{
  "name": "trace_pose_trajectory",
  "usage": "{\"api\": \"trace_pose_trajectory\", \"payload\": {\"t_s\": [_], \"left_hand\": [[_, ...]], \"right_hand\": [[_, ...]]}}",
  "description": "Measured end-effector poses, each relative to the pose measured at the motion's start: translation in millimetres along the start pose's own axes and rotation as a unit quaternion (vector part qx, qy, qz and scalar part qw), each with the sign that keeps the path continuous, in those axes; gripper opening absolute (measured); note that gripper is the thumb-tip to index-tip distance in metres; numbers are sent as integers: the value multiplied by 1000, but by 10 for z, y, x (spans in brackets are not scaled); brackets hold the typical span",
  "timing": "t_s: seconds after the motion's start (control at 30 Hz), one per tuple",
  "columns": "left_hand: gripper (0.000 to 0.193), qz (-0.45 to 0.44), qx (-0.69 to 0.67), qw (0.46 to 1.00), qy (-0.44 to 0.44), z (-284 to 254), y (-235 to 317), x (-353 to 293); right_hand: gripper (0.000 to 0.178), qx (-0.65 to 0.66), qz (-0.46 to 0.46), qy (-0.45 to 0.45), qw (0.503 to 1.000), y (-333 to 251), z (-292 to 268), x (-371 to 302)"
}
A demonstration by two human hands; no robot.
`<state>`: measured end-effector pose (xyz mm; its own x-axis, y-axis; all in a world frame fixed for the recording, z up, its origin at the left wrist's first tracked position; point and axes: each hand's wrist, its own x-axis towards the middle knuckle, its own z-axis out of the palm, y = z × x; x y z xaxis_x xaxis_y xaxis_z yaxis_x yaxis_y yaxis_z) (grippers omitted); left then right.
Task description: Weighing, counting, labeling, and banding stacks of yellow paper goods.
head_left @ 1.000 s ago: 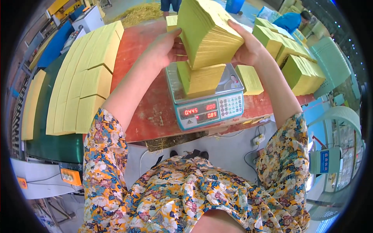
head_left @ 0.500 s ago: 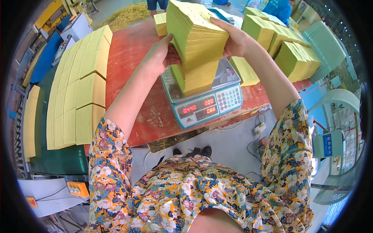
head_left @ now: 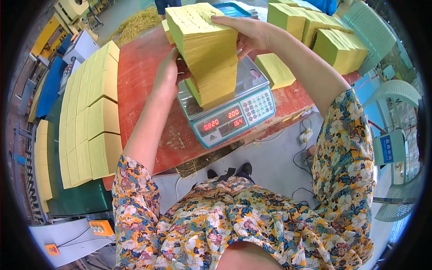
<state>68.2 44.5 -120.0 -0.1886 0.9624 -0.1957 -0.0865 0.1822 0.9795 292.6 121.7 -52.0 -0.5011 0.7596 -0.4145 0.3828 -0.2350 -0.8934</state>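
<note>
A tall stack of yellow paper (head_left: pixel 209 54) stands over the pan of a digital scale (head_left: pixel 234 123). It appears to rest on a lower yellow stack (head_left: pixel 218 90) on that pan, though the seam between them is hard to make out. My left hand (head_left: pixel 168 74) grips its left side, the fingers partly hidden behind the paper. At the right, my right hand (head_left: pixel 252 33) holds the upper edge, thumb on top and fingers curled against the side. Red digits glow on the scale's display, beside a keypad.
Rows of yellow paper stacks (head_left: pixel 87 117) line the red table (head_left: pixel 148 58) on the left. More paper blocks (head_left: pixel 339 49) stand at the back right, and a lower one (head_left: pixel 275 70) lies beside the scale. A blue tray (head_left: pixel 234 9) sits behind; a pale green chair (head_left: pixel 396 99) is at right.
The upper paper stack has come down onto the lower one, both hands still on it. The red digits on the scale have changed. My view has shifted slightly.
</note>
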Motion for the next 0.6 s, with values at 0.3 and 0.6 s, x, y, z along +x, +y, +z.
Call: {"api": "trace_pose_trajectory", "payload": {"t_s": [0.3,0.6], "left_hand": [[33,48,-107,991,64,-180,-319,-41],[50,175,-187,967,4,-78,-330,102]], "right_hand": [[89,39,-56,-41,997,26,-61,189],[66,367,-190,3,911,445,-22,634]]}}
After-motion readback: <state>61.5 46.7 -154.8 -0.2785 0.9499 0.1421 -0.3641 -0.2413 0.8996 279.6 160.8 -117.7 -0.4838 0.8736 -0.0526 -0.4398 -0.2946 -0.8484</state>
